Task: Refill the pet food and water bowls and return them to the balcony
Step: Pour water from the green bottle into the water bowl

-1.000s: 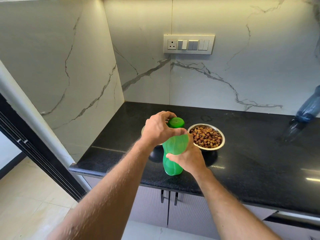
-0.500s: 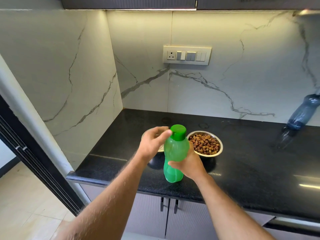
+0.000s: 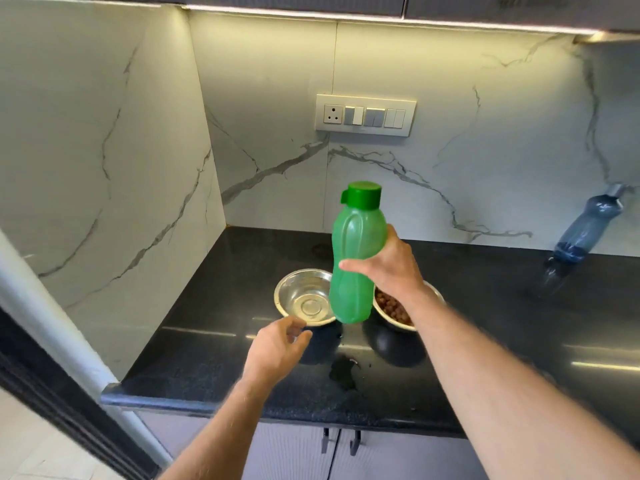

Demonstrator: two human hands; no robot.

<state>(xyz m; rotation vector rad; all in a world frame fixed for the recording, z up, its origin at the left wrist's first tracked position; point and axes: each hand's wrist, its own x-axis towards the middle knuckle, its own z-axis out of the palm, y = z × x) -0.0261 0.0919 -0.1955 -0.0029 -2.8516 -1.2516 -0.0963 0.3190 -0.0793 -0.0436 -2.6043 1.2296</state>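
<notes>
Right hand [image 3: 388,271] grips the capped translucent green plastic bottle [image 3: 356,251] mid-body; left hand [image 3: 277,351] hangs loose below; probably water-heavy, smooth; waist hold suits.

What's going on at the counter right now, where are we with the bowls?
The right hand holds the green bottle upright above the black counter, cap on. The left hand hangs open near the steel bowl, which looks clear to the bottom; whether it holds water is hard to tell. The other bowl already has kibble. A small wet patch lies by the counter edge.
</notes>
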